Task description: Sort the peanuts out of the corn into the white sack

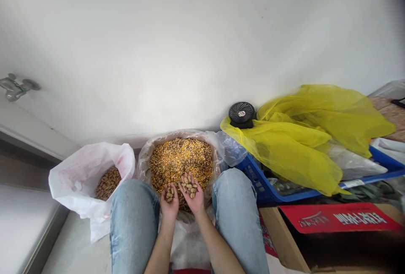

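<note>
A plastic-lined sack (146,155) stands between my knees, filled with yellow corn kernels (186,151) mixed with unshelled peanuts. Over its near edge, my left hand (169,202) is palm up with several peanuts (170,192) cupped in it. Close beside it, my right hand (193,196) is also palm up and carries several peanuts (189,185) on the palm and fingers. To the left, a white bag (72,172) stands open with peanuts (108,182) inside.
On the right, a blue crate (268,189) is partly covered by yellow mesh cloth (291,151), with a small black fan (242,114) at its back corner. Nearer is an open cardboard box (281,240). A metal tap (15,88) sticks out from the wall at left.
</note>
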